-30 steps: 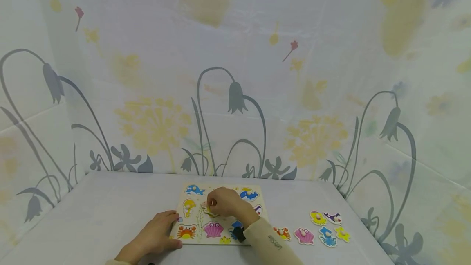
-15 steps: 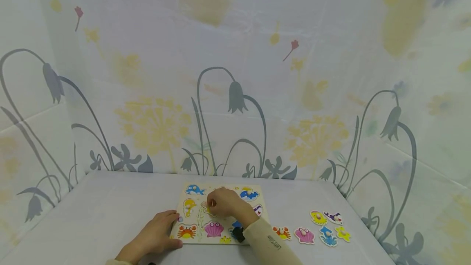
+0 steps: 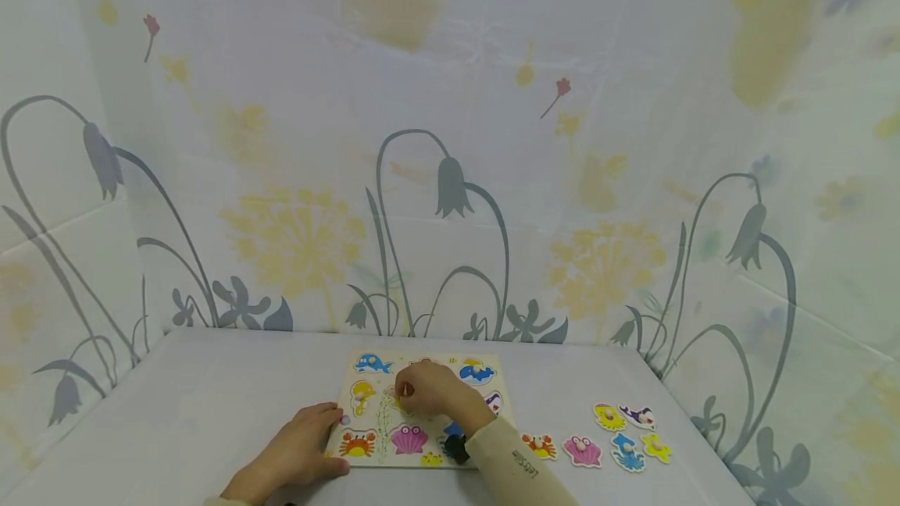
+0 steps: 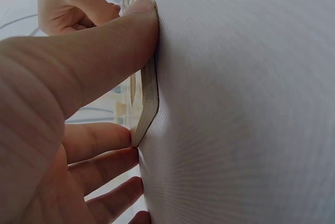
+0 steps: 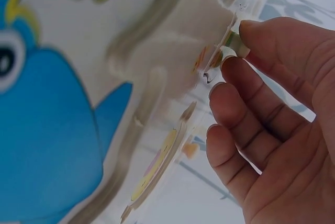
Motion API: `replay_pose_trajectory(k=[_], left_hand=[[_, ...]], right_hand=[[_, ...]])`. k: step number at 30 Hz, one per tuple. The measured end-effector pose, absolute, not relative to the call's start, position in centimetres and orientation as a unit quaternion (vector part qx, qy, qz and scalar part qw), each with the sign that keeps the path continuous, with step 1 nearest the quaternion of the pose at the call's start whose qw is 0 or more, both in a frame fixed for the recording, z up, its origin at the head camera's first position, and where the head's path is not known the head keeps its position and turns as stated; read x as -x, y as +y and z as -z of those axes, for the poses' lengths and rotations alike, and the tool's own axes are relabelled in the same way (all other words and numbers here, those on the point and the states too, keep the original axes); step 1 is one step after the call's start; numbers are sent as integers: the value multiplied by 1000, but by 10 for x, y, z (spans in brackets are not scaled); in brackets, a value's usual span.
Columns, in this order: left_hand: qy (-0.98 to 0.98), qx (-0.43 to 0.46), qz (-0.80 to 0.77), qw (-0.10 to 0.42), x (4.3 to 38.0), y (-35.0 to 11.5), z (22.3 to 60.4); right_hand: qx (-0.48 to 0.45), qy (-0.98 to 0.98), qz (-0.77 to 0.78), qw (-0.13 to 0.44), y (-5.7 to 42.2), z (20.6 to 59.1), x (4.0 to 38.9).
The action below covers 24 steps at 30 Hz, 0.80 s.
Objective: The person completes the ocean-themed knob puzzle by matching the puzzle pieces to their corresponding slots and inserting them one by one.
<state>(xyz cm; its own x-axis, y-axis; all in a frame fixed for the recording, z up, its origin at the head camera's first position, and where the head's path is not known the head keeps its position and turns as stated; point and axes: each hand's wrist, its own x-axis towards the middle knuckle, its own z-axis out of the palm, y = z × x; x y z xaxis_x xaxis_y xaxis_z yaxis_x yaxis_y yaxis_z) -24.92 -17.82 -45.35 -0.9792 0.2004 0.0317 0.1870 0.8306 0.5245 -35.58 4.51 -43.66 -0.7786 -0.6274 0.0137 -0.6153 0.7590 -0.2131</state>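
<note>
Head view: right hand (image 3: 437,392) pinches a mostly hidden puzzle piece (image 5: 237,45); left hand (image 3: 301,443) spreads against the board (image 3: 351,422).

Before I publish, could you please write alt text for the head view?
The right hand pinches a piece at a sea-animal puzzle board; the left hand touches its near-left corner. Six loose pieces lie to the board's right.

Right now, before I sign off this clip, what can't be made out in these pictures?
Head: most of the puzzle piece pinched by the right hand, which covers it.
Head: part of the lower blue picture, behind the dark device and right sleeve.
Left wrist: the designs on the board, seen nearly edge-on.
Right wrist: the rest of the large blue figure, cut off by the frame.
</note>
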Motion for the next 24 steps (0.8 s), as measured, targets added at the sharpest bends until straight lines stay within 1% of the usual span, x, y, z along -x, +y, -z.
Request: replay_pose_trajectory(k=[7,13,18,24], left_hand=[[956,-107,-273,12,249,-179,455],[955,-104,-276,17,249,-179,455],[956,-105,-275,16,248,-179,454],[956,-111,-272,7,247,-178,451]], right_hand=[[320,939,117,36,48,435,353],[336,935,115,21,56,433,351],[350,931,105,9,69,426,348],[343,934,103,-2,92,418,341]])
